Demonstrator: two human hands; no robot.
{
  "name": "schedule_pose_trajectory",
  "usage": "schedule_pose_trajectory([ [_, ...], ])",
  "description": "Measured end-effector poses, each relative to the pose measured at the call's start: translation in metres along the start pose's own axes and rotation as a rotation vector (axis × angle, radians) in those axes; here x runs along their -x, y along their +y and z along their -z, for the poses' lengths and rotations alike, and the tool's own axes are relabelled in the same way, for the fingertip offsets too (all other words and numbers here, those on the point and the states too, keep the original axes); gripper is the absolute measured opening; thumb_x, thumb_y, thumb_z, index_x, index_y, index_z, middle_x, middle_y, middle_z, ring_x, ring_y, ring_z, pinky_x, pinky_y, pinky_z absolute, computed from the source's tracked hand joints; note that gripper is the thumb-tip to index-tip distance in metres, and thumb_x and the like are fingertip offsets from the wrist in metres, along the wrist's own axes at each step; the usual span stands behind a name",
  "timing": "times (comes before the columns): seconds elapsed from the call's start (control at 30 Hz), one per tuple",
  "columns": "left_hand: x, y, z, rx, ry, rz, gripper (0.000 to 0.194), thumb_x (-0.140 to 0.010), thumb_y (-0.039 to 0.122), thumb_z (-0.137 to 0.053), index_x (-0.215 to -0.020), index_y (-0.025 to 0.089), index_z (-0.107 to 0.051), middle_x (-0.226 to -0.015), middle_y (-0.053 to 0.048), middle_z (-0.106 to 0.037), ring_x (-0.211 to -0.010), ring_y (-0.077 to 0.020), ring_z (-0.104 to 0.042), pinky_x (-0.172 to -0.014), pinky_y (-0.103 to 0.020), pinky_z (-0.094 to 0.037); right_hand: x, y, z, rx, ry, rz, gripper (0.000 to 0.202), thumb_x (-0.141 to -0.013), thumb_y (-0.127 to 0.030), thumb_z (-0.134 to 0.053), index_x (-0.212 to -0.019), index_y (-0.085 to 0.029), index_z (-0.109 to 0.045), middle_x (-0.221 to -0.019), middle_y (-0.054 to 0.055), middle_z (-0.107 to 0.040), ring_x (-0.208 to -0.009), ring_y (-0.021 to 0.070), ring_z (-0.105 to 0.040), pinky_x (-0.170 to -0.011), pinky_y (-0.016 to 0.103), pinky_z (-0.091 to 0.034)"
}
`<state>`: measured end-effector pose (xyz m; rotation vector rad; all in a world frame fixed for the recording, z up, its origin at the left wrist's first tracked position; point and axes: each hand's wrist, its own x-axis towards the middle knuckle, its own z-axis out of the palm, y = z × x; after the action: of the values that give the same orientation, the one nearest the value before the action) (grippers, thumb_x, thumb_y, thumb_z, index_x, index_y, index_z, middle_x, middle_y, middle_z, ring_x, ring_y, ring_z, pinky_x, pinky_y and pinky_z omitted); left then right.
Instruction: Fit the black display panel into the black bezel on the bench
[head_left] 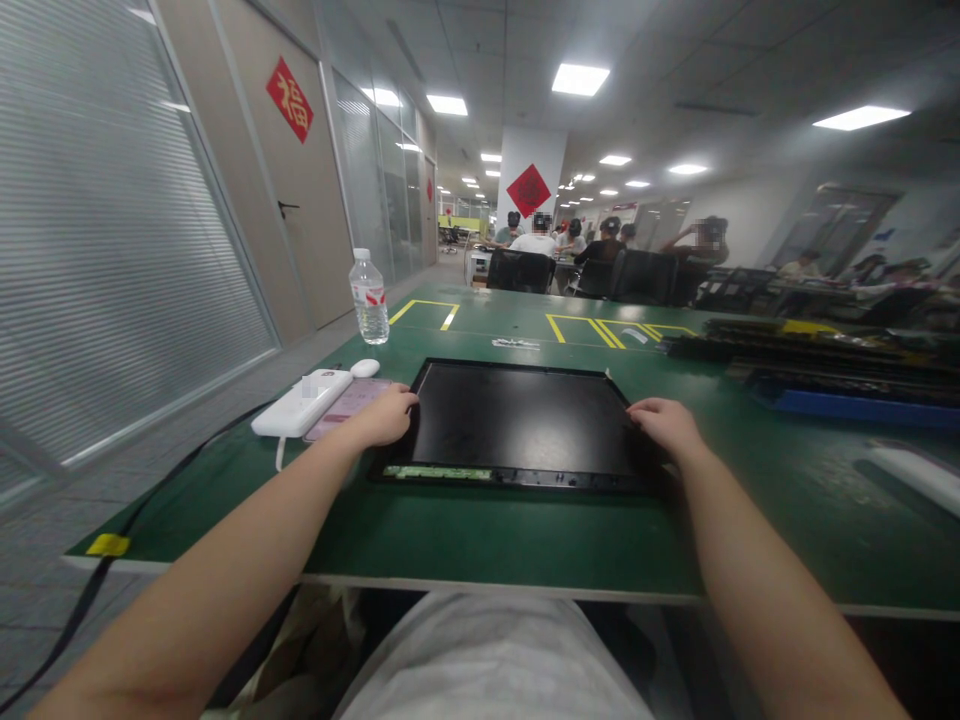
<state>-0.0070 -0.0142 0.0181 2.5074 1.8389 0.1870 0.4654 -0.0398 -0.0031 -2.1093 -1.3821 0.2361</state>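
Observation:
A black flat screen panel [525, 415] lies face up on the green table [495, 550]. Along its near edge runs a dark strip with a green circuit board [439, 472] on the left part. My left hand [390, 414] is closed on the panel's left edge, fingertips near the upper left. On the opposite side, my right hand [667, 424] grips the right edge, its fingers pinched together.
Left of the panel are a white power bank [300, 402], a phone [345, 408], a small white case [365, 369] and a water bottle [369, 300]. Dark strips [810, 352] and a blue piece [862, 405] lie at the right. People sit beyond the table.

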Motion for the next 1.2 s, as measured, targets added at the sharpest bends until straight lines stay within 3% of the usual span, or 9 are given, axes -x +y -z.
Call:
schedule_pose_trajectory([
  [0.2, -0.002, 0.002, -0.009, 0.030, 0.002, 0.029, 0.054, -0.081, 0.004, -0.045, -0.129, 0.008, -0.070, -0.141, -0.021, -0.061, -0.133, -0.0293, -0.057, -0.114, -0.034, -0.041, 0.000, 0.000, -0.001, -0.002, -0.009, -0.002, 0.023, -0.077, -0.023, -0.063, -0.088, -0.022, -0.082, -0.079, 0.005, -0.076, -0.078, 0.0209, -0.069, -0.075, 0.028, -0.049],
  [0.3, -0.002, 0.002, -0.013, 0.069, 0.061, 0.002, 0.055, -0.088, 0.014, -0.047, -0.142, 0.010, -0.061, -0.148, -0.021, -0.055, -0.141, -0.0326, -0.050, -0.117, -0.042, -0.038, 0.000, 0.000, -0.001, -0.001, -0.013, -0.015, 0.022, -0.076, -0.023, -0.063, -0.088, -0.022, -0.082, -0.080, 0.006, -0.076, -0.080, 0.0214, -0.069, -0.076, 0.029, -0.050],
  [0.4, 0.002, 0.005, -0.013, 0.155, 0.072, -0.175, 0.051, -0.093, 0.039, -0.055, -0.138, 0.017, -0.064, -0.153, -0.019, -0.051, -0.144, -0.0364, -0.045, -0.118, -0.050, -0.036, 0.001, -0.001, 0.000, -0.003, -0.021, -0.019, 0.023, -0.077, -0.024, -0.063, -0.089, -0.022, -0.082, -0.081, 0.006, -0.076, -0.080, 0.0216, -0.069, -0.076, 0.029, -0.049],
  [0.53, 0.010, 0.010, -0.007, 0.281, 0.034, -0.403, 0.058, -0.081, 0.057, -0.071, -0.128, 0.023, -0.071, -0.155, -0.017, -0.049, -0.143, -0.0382, -0.045, -0.118, -0.052, -0.036, 0.002, -0.002, 0.001, 0.002, -0.032, -0.023, 0.023, -0.079, -0.024, -0.063, -0.091, -0.022, -0.082, -0.085, 0.006, -0.077, -0.082, 0.0216, -0.069, -0.077, 0.029, -0.049],
  [0.73, 0.011, 0.014, -0.005, 0.397, -0.031, -0.537, 0.061, -0.074, 0.049, -0.082, -0.128, 0.023, -0.071, -0.146, -0.015, -0.056, -0.136, -0.0342, -0.052, -0.115, -0.047, -0.040, 0.002, -0.003, 0.001, 0.014, -0.029, -0.029, 0.022, -0.080, -0.024, -0.063, -0.092, -0.023, -0.083, -0.089, 0.006, -0.077, -0.084, 0.0218, -0.069, -0.076, 0.029, -0.048],
  [1.2, 0.014, 0.023, -0.001, 0.427, 0.023, -0.694, 0.045, -0.077, 0.035, -0.082, -0.120, 0.024, -0.074, -0.137, -0.011, -0.063, -0.128, -0.0280, -0.059, -0.110, -0.040, -0.044, 0.000, 0.000, 0.000, 0.015, -0.021, -0.010, 0.023, -0.078, -0.025, -0.062, -0.089, -0.022, -0.082, -0.088, 0.006, -0.077, -0.082, 0.0214, -0.068, -0.074, 0.029, -0.048],
])
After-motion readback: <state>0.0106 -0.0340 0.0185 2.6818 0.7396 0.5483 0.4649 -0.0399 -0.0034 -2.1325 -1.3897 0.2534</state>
